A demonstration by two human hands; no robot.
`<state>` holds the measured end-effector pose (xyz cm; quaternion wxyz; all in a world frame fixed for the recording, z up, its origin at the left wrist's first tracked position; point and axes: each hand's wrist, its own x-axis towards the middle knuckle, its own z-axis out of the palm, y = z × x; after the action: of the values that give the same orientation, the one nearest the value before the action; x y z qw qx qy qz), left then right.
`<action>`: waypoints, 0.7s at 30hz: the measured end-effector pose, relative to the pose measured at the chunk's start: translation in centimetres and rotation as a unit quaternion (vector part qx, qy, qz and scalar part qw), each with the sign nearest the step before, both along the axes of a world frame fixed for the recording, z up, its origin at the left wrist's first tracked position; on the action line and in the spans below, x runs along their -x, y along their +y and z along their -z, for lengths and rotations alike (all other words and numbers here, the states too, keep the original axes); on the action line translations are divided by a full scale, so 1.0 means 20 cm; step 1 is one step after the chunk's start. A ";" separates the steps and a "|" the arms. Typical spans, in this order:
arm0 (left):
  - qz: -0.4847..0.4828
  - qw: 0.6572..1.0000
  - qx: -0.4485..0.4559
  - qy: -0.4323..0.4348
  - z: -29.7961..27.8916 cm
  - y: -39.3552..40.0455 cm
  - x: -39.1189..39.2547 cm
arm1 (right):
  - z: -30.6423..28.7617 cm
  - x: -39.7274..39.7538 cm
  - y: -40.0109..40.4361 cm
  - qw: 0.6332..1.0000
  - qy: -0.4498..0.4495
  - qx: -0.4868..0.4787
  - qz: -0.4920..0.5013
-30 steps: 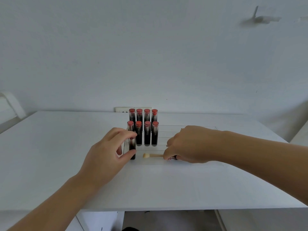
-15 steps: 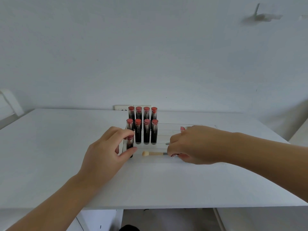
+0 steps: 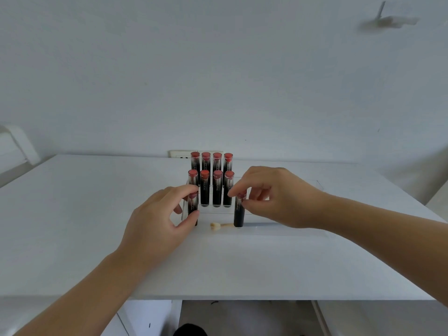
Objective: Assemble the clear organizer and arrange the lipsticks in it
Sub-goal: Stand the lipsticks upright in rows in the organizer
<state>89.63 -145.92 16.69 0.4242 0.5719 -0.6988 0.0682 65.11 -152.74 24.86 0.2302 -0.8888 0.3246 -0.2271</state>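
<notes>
I see my right hand (image 3: 274, 197) pinching a lipstick (image 3: 239, 212) upright above the brush (image 3: 218, 225); left hand (image 3: 164, 219) pinches another lipstick (image 3: 193, 209). Risk: seating it on the brush tips it into the neighbours.

Each hand (image 3: 155, 221) (image 3: 274, 197) pinches 1 upright lipstick (image 3: 238, 212).

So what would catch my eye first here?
The red-capped lipsticks standing in two neat rows in the clear organizer, mid-table. In front, the left hand grips another lipstick at the organizer's left end, and the right hand pinches one upright beside a small applicator.
</notes>
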 end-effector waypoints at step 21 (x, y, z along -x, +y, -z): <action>-0.001 0.999 -0.040 0.023 0.01 0.00 -0.01 | 0.09 -0.24 0.04 0.996 -0.074 0.044 -0.009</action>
<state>89.78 -145.94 16.49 0.4172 0.5903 -0.6904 0.0278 69.90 -151.97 23.08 0.2163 -0.8818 0.2882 -0.3043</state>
